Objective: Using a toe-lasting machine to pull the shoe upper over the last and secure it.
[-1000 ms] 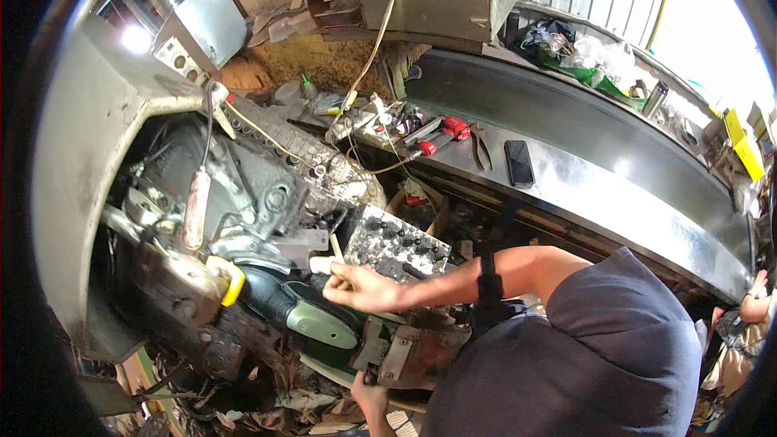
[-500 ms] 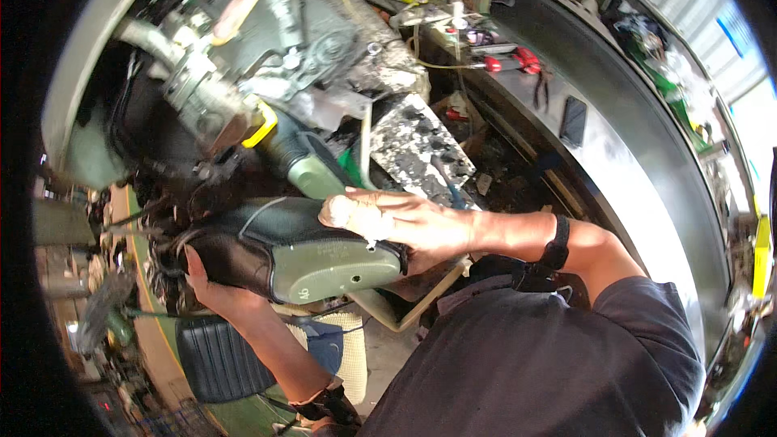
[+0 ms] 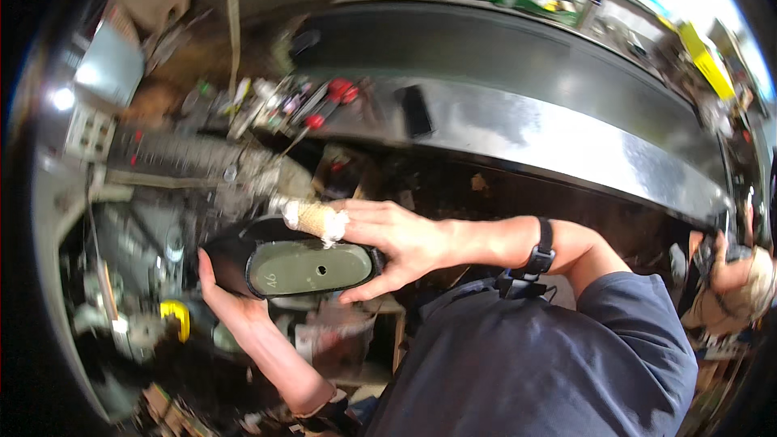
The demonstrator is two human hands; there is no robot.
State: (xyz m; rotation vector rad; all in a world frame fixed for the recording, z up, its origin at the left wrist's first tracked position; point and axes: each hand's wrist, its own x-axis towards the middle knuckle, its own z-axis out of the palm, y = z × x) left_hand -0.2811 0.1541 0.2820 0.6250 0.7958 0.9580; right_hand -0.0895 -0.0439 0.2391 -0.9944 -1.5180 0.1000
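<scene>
The fingers (image 3: 368, 217) of my right hand (image 3: 409, 243) are clamped on one end of a black, olive-green-faced, shoe-shaped piece (image 3: 295, 269); one finger wears a tan-and-white wrap (image 3: 316, 220). My left hand (image 3: 236, 307) grips the black end, thumb showing, its other fingers hidden. Half a second ago the piece lay more on its side to my view; now its green face is turned almost squarely up to me, and my view has swung toward the tabletop. As I judge it, the piece is held in the air, short of the tabletop's near edge and toward its left end, so neither hand is free.

Beyond runs the long grey metal tabletop (image 3: 550, 139). A grey metal machine housing (image 3: 55, 202), blurred, curves down at left. A red-and-grey hand tool (image 3: 343, 91) sits among clutter crowding the tabletop's left end; a flat black phone (image 3: 415, 111) lies by its near edge. The piece and my hands block part of the machinery behind.
</scene>
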